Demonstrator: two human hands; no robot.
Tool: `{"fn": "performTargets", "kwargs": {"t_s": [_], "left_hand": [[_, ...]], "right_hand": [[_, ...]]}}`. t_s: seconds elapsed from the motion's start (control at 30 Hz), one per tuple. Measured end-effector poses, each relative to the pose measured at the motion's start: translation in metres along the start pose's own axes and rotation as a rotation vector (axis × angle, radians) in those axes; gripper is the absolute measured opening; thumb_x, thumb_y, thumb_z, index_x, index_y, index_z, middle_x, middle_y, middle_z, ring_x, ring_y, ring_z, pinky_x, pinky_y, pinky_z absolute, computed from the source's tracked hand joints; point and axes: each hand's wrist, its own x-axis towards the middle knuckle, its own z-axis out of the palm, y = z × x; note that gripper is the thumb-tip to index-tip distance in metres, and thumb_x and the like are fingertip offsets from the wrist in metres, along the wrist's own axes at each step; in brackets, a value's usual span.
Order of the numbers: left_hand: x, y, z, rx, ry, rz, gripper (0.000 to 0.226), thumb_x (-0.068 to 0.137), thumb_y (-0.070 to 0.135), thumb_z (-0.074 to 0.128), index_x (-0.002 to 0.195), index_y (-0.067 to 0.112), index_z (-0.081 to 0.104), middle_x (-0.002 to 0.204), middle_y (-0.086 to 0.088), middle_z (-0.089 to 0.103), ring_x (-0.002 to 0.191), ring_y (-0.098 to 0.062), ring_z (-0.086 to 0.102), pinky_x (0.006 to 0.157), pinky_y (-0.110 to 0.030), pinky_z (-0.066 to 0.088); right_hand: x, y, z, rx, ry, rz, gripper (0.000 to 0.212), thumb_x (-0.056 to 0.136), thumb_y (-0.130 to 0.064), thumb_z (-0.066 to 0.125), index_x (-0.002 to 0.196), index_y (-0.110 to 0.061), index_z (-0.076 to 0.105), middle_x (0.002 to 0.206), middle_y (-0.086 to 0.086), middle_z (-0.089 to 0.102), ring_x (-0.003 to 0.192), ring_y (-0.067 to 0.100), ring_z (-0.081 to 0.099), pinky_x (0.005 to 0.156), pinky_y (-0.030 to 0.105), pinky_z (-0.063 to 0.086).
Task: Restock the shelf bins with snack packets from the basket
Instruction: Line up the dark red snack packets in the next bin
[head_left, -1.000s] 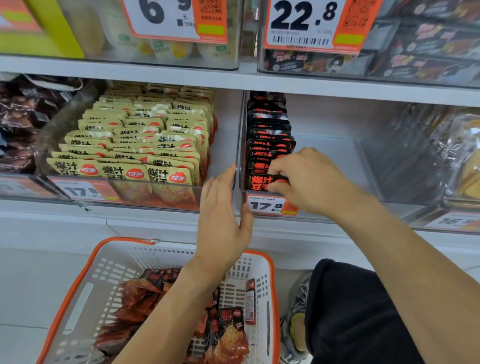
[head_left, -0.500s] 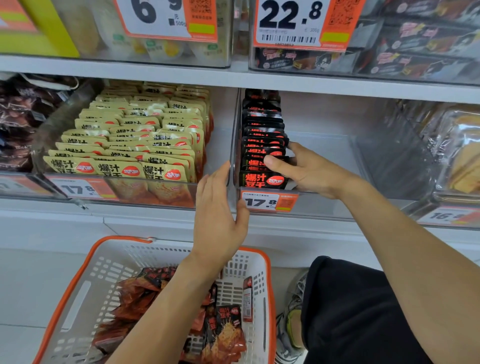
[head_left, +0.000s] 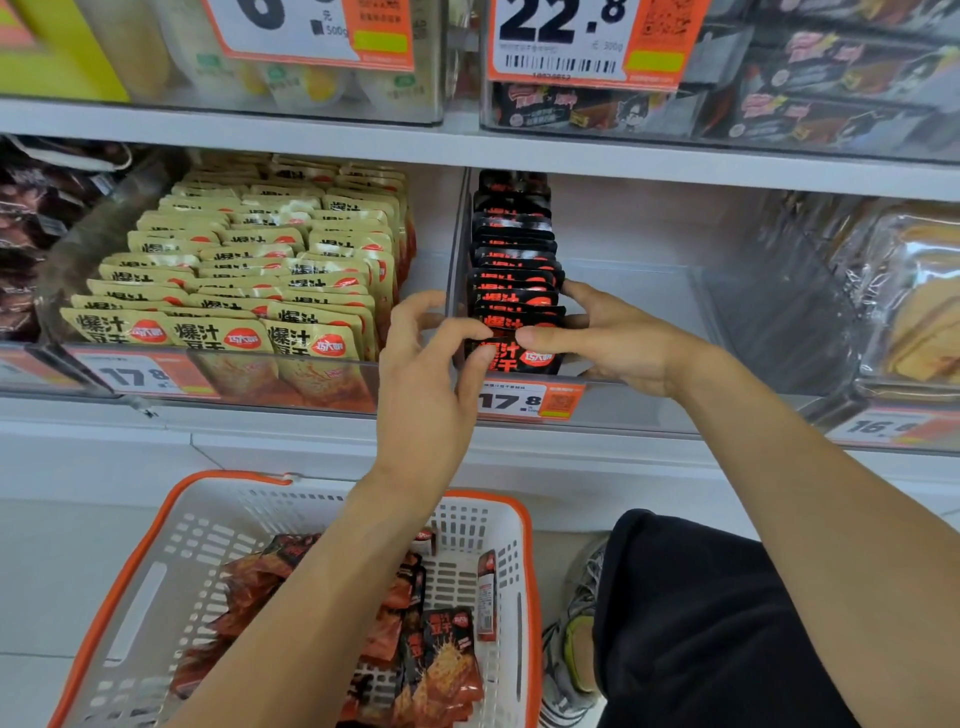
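A single row of black snack packets (head_left: 514, 270) with red print stands at the left side of a clear shelf bin (head_left: 675, 332). My right hand (head_left: 608, 338) holds the front black packet (head_left: 524, 358), thumb across its face and fingers along the row's right side. My left hand (head_left: 426, 379) has come up to the same packet, its thumb touching the packet's left edge, fingers curled by the bin divider. Below stands a white basket (head_left: 171, 561) with an orange rim, holding several dark and red snack packets (head_left: 431, 660).
The bin to the left is filled with beige packets (head_left: 249, 280). More packaged goods sit at the far left (head_left: 31, 234) and far right (head_left: 914, 312). Price tags hang on the bin fronts. My knee in black shorts (head_left: 696, 623) is beside the basket.
My left hand rose from below the shelf edge to the front black packet and curled its fingers. My right hand shifted from the packet's top to gripping its face and right side.
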Motion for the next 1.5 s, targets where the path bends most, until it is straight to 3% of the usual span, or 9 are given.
{"fn": "performTargets", "kwargs": {"t_s": [0.27, 0.7, 0.9, 1.0, 1.13, 1.2, 1.27, 1.37, 1.5], "left_hand": [[0.003, 0.001, 0.0, -0.019, 0.013, -0.043, 0.008, 0.09, 0.015, 0.074, 0.097, 0.018, 0.074, 0.136, 0.0, 0.043, 0.114, -0.003, 0.042, 0.094, 0.002, 0.028], [0.007, 0.005, -0.007, -0.018, -0.055, -0.031, 0.031, 0.087, 0.013, 0.074, 0.117, 0.015, 0.063, 0.136, 0.001, 0.041, 0.115, 0.017, 0.037, 0.096, 0.003, 0.026], [0.001, 0.003, -0.007, -0.084, -0.09, -0.087, 0.064, 0.092, 0.015, 0.065, 0.148, 0.011, 0.033, 0.143, -0.003, 0.046, 0.131, -0.01, 0.045, 0.104, -0.017, 0.037], [0.003, 0.005, -0.008, -0.073, -0.097, -0.077, 0.066, 0.092, 0.016, 0.064, 0.149, 0.01, 0.032, 0.145, -0.002, 0.042, 0.132, -0.009, 0.042, 0.102, -0.006, 0.031], [0.001, 0.005, -0.014, -0.142, -0.167, -0.072, 0.066, 0.095, 0.016, 0.061, 0.151, 0.013, 0.027, 0.15, -0.003, 0.042, 0.139, -0.011, 0.039, 0.115, -0.03, 0.036], [-0.006, 0.005, -0.019, -0.108, -0.097, -0.079, 0.062, 0.096, 0.015, 0.06, 0.15, 0.009, 0.031, 0.148, -0.005, 0.044, 0.138, -0.013, 0.041, 0.114, -0.028, 0.034], [-0.018, 0.003, -0.026, -0.088, 0.064, -0.026, 0.047, 0.093, 0.01, 0.059, 0.138, 0.006, 0.045, 0.134, -0.007, 0.053, 0.125, -0.016, 0.05, 0.106, -0.025, 0.039], [-0.049, -0.012, -0.032, -0.123, 0.167, -0.047, 0.028, 0.09, 0.007, 0.054, 0.118, 0.009, 0.055, 0.106, -0.003, 0.06, 0.098, -0.012, 0.057, 0.087, -0.019, 0.043], [-0.117, -0.081, -0.025, -0.024, -0.044, -0.279, 0.018, 0.096, 0.012, 0.053, 0.113, 0.017, 0.056, 0.098, 0.012, 0.058, 0.089, 0.001, 0.055, 0.073, -0.015, 0.043]], "right_hand": [[0.004, 0.003, -0.005, 0.095, -0.042, 0.04, 0.103, 0.061, -0.036, 0.087, 0.149, -0.038, 0.033, 0.12, -0.001, 0.071, 0.109, 0.018, 0.069, 0.105, 0.053, 0.047], [0.008, -0.007, 0.0, 0.085, -0.087, 0.062, 0.106, 0.05, -0.024, 0.095, 0.138, -0.03, 0.038, 0.122, 0.002, 0.07, 0.114, 0.021, 0.066, 0.104, 0.051, 0.048], [0.017, -0.017, 0.021, 0.035, -0.079, 0.038, 0.12, 0.048, -0.004, 0.097, 0.142, -0.027, 0.025, 0.133, 0.001, 0.058, 0.12, 0.018, 0.061, 0.109, 0.048, 0.045], [0.01, -0.018, 0.019, 0.009, -0.096, 0.026, 0.098, 0.063, 0.004, 0.089, 0.139, -0.025, 0.033, 0.127, 0.002, 0.066, 0.114, 0.015, 0.065, 0.102, 0.04, 0.051], [-0.014, -0.032, 0.011, -0.029, -0.13, 0.078, 0.056, 0.077, -0.003, 0.08, 0.12, -0.027, 0.054, 0.117, -0.002, 0.072, 0.112, 0.016, 0.064, 0.099, 0.04, 0.051], [-0.023, -0.038, 0.01, -0.217, 0.069, 0.109, 0.086, 0.073, -0.019, 0.087, 0.144, -0.019, 0.038, 0.145, 0.0, 0.052, 0.129, 0.018, 0.048, 0.114, 0.043, 0.036], [-0.036, -0.041, 0.018, -0.393, 0.415, -0.05, 0.111, 0.067, -0.028, 0.092, 0.154, -0.018, 0.023, 0.154, 0.005, 0.038, 0.136, 0.019, 0.042, 0.114, 0.04, 0.036], [-0.057, -0.038, 0.06, -0.42, 0.696, -0.591, 0.058, 0.078, -0.019, 0.079, 0.129, -0.019, 0.052, 0.121, 0.0, 0.057, 0.104, 0.01, 0.058, 0.088, 0.025, 0.05], [-0.041, 0.017, 0.142, -0.552, 0.275, -0.618, 0.035, 0.084, -0.017, 0.071, 0.116, -0.019, 0.057, 0.105, -0.007, 0.059, 0.085, 0.007, 0.057, 0.074, 0.027, 0.05]]}}
